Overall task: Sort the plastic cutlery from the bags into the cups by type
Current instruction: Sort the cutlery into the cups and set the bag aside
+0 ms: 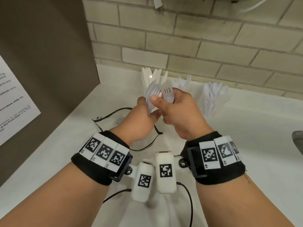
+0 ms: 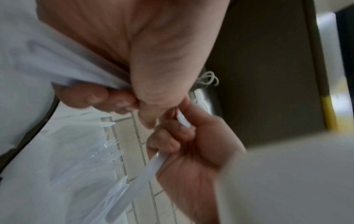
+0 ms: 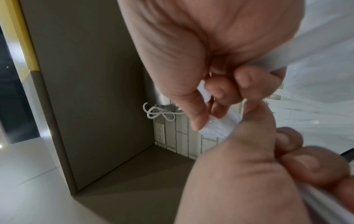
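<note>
Above the white counter [image 1: 246,145] my left hand [image 1: 142,112] grips a bunch of white plastic cutlery [image 1: 151,94], forks and spoons mixed. My right hand [image 1: 172,105] pinches one fork [image 1: 168,94] at the bunch's right side, thumb on top. In the left wrist view the right hand [image 2: 191,144] holds a white handle [image 2: 184,121]. Three clear cups stand by the wall: knives [image 1: 150,77], forks [image 1: 182,81], spoons [image 1: 213,99]. A clear bag with a dark rim [image 1: 114,112] lies open under the hands.
A brown cabinet side [image 1: 49,63] with a paper notice [image 1: 13,104] closes off the left. Pale brick tiles [image 1: 213,46] form the back wall. A sink edge [image 1: 298,141] shows at far right. A wall outlet [image 3: 160,131] sits in the corner.
</note>
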